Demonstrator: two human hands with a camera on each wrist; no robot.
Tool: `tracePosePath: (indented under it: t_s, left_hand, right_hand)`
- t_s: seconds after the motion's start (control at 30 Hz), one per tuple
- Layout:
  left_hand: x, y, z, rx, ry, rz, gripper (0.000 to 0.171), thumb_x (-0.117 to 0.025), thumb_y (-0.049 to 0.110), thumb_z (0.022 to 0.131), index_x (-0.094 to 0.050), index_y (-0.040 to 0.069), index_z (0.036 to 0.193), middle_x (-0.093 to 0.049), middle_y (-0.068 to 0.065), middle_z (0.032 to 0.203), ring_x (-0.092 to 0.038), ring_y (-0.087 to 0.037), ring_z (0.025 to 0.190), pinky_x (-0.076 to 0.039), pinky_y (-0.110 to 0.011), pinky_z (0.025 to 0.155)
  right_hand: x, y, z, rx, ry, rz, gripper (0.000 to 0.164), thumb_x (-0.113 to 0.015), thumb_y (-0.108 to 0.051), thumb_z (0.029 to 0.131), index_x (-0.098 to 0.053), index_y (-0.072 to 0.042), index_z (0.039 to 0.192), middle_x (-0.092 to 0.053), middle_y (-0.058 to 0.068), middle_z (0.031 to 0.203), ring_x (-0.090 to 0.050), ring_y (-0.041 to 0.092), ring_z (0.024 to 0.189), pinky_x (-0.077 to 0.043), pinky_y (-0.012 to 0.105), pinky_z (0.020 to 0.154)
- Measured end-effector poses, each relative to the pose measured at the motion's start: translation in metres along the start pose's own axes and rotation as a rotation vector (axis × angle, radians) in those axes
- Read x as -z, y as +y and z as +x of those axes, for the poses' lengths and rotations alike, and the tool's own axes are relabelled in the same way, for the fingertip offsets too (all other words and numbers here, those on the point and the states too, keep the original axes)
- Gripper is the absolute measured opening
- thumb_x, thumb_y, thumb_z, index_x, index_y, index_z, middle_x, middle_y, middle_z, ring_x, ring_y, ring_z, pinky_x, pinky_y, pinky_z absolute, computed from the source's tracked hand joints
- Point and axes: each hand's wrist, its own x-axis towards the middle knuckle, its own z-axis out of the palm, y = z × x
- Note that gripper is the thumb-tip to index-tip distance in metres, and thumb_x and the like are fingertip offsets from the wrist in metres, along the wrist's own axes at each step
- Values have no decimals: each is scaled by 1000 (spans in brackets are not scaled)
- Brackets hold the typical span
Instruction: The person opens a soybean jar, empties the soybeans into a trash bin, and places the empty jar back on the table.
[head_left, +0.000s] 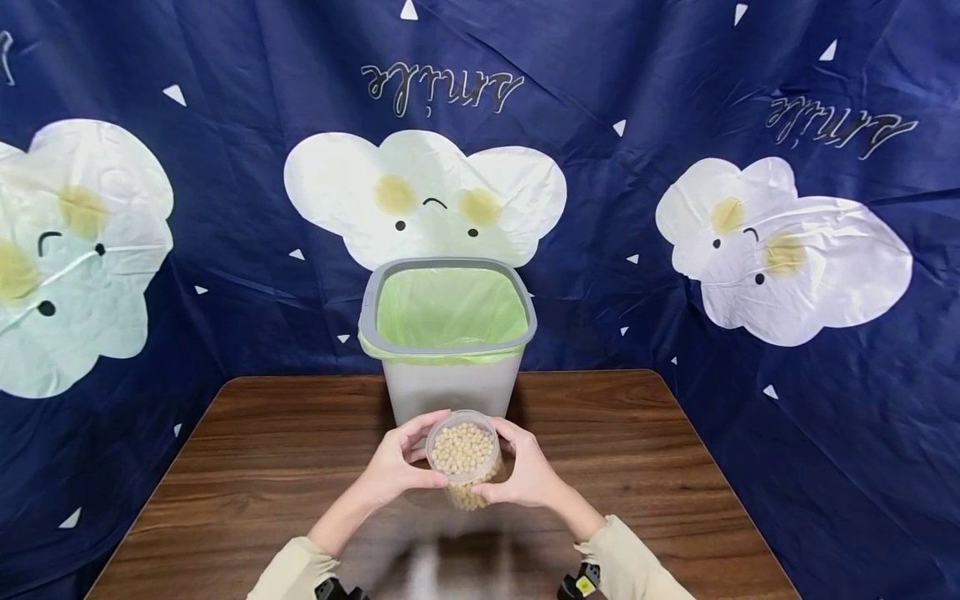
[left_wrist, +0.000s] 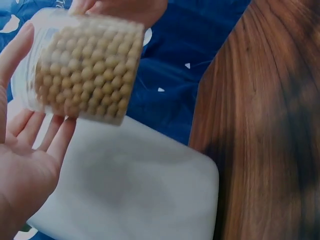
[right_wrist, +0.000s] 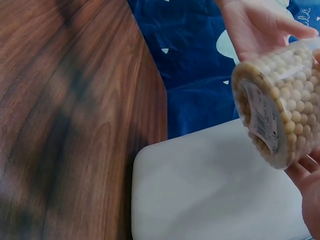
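Note:
Between my two hands is a clear plastic jar (head_left: 463, 450) full of small round beige balls or beans. My left hand (head_left: 393, 465) grips its left side near the rim, with the thumb in front. On the opposite side my right hand (head_left: 527, 472) grips it the same way. The jar is raised above the table, just in front of the bin, its top turned towards me. Whether a clear lid covers it, I cannot tell. In the right wrist view a printed label shows on the jar's base (right_wrist: 260, 115).
A pale bin (head_left: 450, 387) with a grey rim and a green liner bag (head_left: 450, 308) stands at the back of the brown wooden table (head_left: 600, 450). Behind and at both sides hangs a dark blue cloth (head_left: 600, 67) printed with white clouds.

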Motion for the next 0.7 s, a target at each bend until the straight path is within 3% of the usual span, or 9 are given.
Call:
tracePosePath:
  t_s: [0.2,0.37,0.5,0.7]
  left_hand:
    - [-8,1,2,-15,121,51,70,-76,-9,64,-43,-13,125,-52,-30,117,-54,-7,105,-49,-23,83]
    - [-14,3,3,12,204,126,69,-77,-9,61,-48,-7,124,-54,-28,115,-53,-6,104,-48,-22,84]
    - [-20,3,4,-15,289,184,69,-78,-8,59,-50,-5,122,-55,-24,115,-53,-8,103,-47,-22,84]
    - [-29,11,8,-40,393,231,70,-76,-15,57,-50,-9,121,-53,-26,119,-51,-10,106,-46,-18,84]
  right_hand:
    - [-4,-17,5,-2,101,-36,73,-79,-1,55,-47,13,118,-55,27,107,-57,36,95,-52,33,78]
    - [-8,-20,6,28,178,-91,71,-80,-3,54,-49,13,115,-57,25,104,-57,35,92,-53,35,74]
    - [-12,-19,7,54,231,-127,69,-80,-5,55,-50,12,115,-57,24,105,-57,35,91,-53,35,70]
    - [-16,-19,7,30,288,-182,68,-78,-7,55,-51,11,114,-57,23,105,-58,34,90,-53,29,72]
